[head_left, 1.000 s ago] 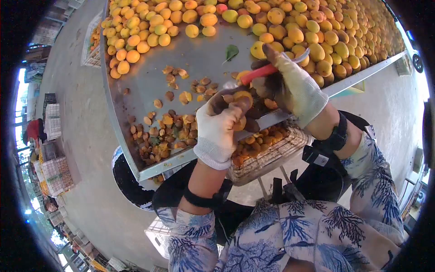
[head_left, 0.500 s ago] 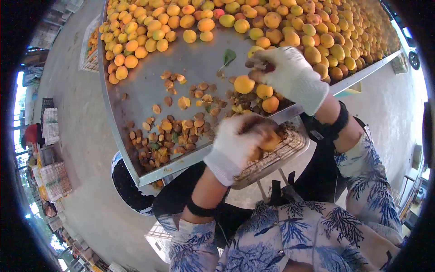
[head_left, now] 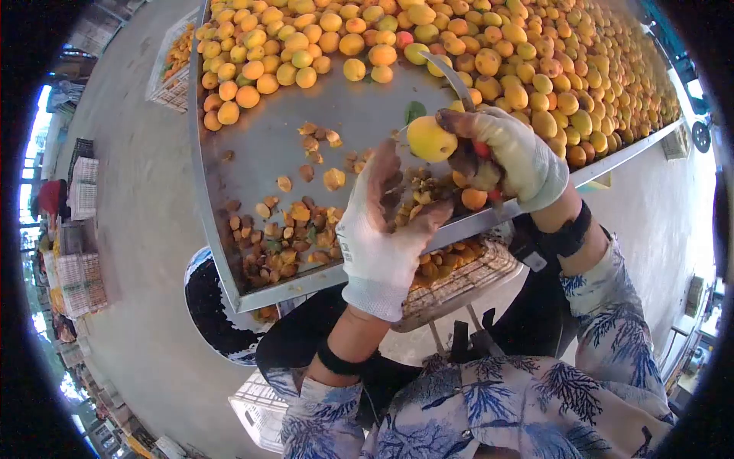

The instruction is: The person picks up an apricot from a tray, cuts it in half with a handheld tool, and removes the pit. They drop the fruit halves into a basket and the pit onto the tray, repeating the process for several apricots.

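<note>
My right hand (head_left: 520,157), in a white glove with stained fingertips, is closed round a curved knife (head_left: 459,83) with a red handle. The blade points up and away, over the tray. Between the same hand's thumb and fingers is a yellow apricot (head_left: 430,139). My left hand (head_left: 378,237), gloved too, is open just left of it, thumb and fingers spread, with nothing in its grip. Beneath the hands, several whole apricots (head_left: 474,199) lie at the near edge of the metal tray (head_left: 260,164). Pits with bits of flesh (head_left: 287,237) lie scattered to the left.
A heap of apricots (head_left: 520,69) fills the far and right part of the tray. Under its near edge, a basket (head_left: 466,279) holds apricot halves. A black tub (head_left: 218,314) and a white crate (head_left: 260,409) stand below left. More crates (head_left: 80,283) line the left side.
My left hand has come up from the basket, and its fingers have spread. My right hand has taken up a yellow apricot, and the knife blade now shows. The view has shifted slightly.
</note>
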The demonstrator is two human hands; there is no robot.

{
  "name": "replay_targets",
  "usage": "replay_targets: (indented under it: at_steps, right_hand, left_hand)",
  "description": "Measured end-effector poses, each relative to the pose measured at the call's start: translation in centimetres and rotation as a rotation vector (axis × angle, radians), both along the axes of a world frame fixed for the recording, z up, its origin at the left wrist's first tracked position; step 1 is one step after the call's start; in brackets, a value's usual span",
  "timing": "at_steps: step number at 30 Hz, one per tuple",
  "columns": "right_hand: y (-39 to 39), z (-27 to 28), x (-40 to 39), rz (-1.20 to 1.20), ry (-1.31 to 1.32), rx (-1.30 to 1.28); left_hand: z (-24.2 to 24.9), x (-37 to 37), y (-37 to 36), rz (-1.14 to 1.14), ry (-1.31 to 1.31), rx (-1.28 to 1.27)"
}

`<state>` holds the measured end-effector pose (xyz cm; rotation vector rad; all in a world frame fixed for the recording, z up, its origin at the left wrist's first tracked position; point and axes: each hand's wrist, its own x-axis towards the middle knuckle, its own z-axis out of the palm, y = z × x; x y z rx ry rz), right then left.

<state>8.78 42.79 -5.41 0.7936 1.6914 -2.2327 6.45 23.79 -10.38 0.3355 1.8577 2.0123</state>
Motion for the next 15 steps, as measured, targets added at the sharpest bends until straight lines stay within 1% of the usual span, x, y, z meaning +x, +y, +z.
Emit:
replay_targets:
  at_steps: [1, 2, 3, 4, 5, 6, 7, 8, 9, 10, 12, 13, 15]
  right_hand:
    - [-0.8, -0.1, 0.1, 0.012, 0.046, 0.064]
    - [-1.9, 0.0, 0.3, 0.014, 0.044, 0.056]
    - [-3.2, 0.6, 0.4, -0.034, 0.029, -0.052]
    - [-3.9, 0.9, 0.5, -0.081, 0.016, -0.158]
    - [-4.1, 0.8, 0.7, -0.081, 0.016, -0.163]
    - [-4.1, 0.6, 1.0, -0.016, -0.006, -0.117]
    - [-4.0, 0.4, 1.2, 0.048, -0.028, -0.069]
    - [-3.9, 0.0, 1.3, 0.112, -0.051, -0.021]
    - [-3.9, -0.5, 1.4, 0.123, 0.041, -0.022]
    - [-3.7, -0.6, 1.5, 0.122, 0.040, -0.024]
    - [-3.5, -0.4, 1.5, 0.197, 0.013, 0.038]
    - [-3.4, -0.6, 1.5, 0.196, 0.013, 0.037]
    - [-3.3, -1.0, 1.6, 0.177, -0.036, -0.020]
  left_hand:
    - [0.0, 0.0, 0.1, 0.003, 0.000, -0.006]
    - [0.0, 0.1, 0.5, -0.004, 0.031, 0.077]
    - [0.1, 0.1, 0.6, -0.013, 0.061, 0.159]
    - [0.3, 0.1, 0.4, -0.013, 0.061, 0.153]
    - [0.5, 0.0, 0.3, 0.001, 0.103, 0.094]
    - [0.7, -0.1, 0.2, 0.015, 0.146, 0.036]
    - [0.9, -0.1, 0.1, 0.014, 0.146, 0.034]
    - [1.0, -0.1, 0.0, 0.007, 0.037, 0.093]
    - [1.1, -0.1, -0.1, 0.000, -0.073, 0.153]
    - [1.4, -0.1, -0.2, -0.001, -0.074, 0.151]
    - [2.0, -0.3, -0.3, 0.010, -0.251, 0.169]
    - [2.0, -0.2, -0.3, 0.010, -0.252, 0.168]
    - [1.9, -0.2, -0.3, -0.008, -0.285, 0.248]
